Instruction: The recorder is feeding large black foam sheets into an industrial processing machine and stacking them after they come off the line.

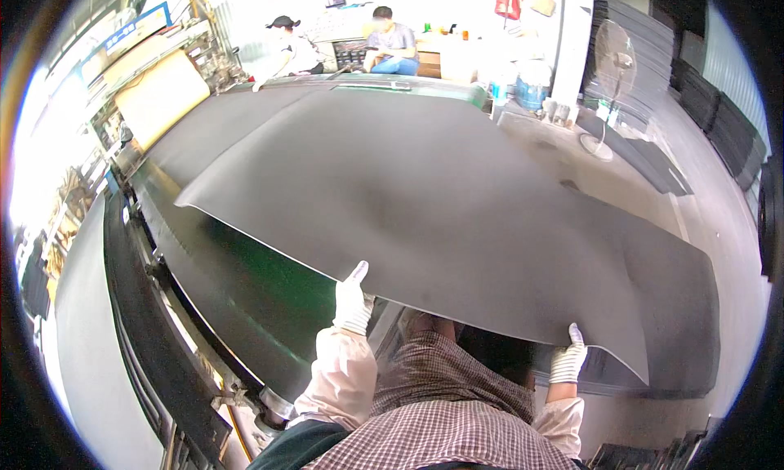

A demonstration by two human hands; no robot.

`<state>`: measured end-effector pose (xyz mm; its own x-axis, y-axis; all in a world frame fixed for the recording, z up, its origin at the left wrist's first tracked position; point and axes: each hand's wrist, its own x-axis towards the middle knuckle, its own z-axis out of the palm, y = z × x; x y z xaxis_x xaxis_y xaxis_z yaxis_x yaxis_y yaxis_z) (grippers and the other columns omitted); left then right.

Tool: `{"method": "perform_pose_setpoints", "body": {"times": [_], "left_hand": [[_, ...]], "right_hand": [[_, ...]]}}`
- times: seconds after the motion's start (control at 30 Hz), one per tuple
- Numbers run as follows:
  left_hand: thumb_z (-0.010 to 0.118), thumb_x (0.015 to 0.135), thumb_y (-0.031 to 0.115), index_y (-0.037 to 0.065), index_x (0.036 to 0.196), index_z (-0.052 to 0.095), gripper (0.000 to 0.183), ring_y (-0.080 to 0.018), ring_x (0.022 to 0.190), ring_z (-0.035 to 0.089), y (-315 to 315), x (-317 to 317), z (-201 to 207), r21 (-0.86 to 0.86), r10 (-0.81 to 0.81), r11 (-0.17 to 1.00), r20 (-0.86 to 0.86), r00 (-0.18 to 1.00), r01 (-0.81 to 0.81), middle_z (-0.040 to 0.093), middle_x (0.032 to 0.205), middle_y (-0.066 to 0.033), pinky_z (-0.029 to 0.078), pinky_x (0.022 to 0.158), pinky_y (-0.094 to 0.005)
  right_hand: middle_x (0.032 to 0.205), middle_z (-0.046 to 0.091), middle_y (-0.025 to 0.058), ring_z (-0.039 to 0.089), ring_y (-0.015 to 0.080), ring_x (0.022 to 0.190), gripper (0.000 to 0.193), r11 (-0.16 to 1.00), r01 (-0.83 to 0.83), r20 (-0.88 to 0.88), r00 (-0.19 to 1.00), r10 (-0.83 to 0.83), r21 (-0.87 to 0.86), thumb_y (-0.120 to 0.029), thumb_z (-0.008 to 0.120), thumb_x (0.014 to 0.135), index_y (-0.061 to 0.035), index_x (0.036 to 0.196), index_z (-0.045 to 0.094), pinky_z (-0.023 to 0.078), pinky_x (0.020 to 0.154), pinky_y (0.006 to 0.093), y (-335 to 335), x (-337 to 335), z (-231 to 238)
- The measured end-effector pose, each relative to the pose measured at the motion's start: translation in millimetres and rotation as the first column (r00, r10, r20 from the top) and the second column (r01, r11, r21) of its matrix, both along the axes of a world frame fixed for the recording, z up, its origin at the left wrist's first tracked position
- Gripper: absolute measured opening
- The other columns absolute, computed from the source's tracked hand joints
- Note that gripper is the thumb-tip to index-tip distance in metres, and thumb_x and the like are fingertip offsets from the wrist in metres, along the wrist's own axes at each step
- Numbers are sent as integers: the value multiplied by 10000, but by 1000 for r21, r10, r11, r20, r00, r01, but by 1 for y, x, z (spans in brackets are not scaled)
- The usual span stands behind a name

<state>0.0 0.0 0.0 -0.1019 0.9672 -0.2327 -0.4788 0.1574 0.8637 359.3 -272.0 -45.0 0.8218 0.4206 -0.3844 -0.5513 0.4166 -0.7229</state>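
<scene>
In the head view, a large dark grey sheet (392,184) is spread over part of the green bed (261,282) and, at right, above another dark sheet (682,307). Its near edge is gripped by the left hand (352,300) and the right hand (568,359), both gloved and set well apart; thumbs are laid on top, while the fingers beneath are hidden. Both near corners are left unheld, so a fold or crease could be caused by uneven lifting. The edge could be lost if the gloves slipped, and the lower sheet could be dragged if it were rubbed by the upper one
</scene>
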Motion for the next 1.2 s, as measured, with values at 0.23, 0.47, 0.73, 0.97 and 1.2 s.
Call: {"method": "perform_pose_setpoints", "body": {"times": [0.23, 0.47, 0.73, 0.97, 1.2], "left_hand": [[635, 830, 94, -32, 1068, 551, 282, -276, 929, 579, -36, 27, 43, -155, -255, 935, 327, 910, 318, 601, 1017, -140, 495, 859, -398], [586, 849, 89, -52, 1068, 534, 266, -290, 942, 577, -11, 45, 31, -141, -255, 919, 498, 829, 368, 593, 1021, -128, 467, 894, -394], [628, 810, 171, -10, 1051, 570, 307, -302, 988, 577, 63, -18, 20, -161, 7, 983, 501, 865, 86, 614, 1043, -157, 457, 917, -473], [548, 913, 225, 20, 1097, 561, 275, -264, 965, 563, -34, 49, 28, -80, -270, 938, 442, 855, 337, 601, 1037, -110, 475, 848, -438], [694, 823, 231, -12, 1153, 535, 440, -266, 1009, 561, -6, 33, 8, -136, -115, 971, 451, 885, 195, 590, 1102, -122, 448, 950, -411]], "right_hand": [[799, 568, -43, 420, 50, 540, 236, 997, 73, 327, 943, -62, -22, -55, 787, 690, -101, 855, 625, 359, 462, 208, 57, -66, 80], [925, 630, 74, 612, 209, 836, 224, 985, -131, 142, 983, 114, 115, -129, 705, 756, -20, 934, 621, 533, 813, 341, 25, -32, 113], [854, 650, 74, 456, 89, 567, 216, 971, 13, 684, 712, 157, -237, -143, 636, 841, -6, 1007, 647, 370, 544, 229, 81, -106, 114], [1045, 577, 55, 576, 200, 911, 352, 941, -336, 464, 830, 311, -29, -116, 686, 813, -65, 1134, 552, 464, 840, 377, 105, -153, 97], [697, 585, 81, 490, 173, 620, 173, 845, 459, 937, -73, 342, -273, -134, 575, 849, 9, 933, 624, 451, 614, 337, 34, -63, 81]]}}
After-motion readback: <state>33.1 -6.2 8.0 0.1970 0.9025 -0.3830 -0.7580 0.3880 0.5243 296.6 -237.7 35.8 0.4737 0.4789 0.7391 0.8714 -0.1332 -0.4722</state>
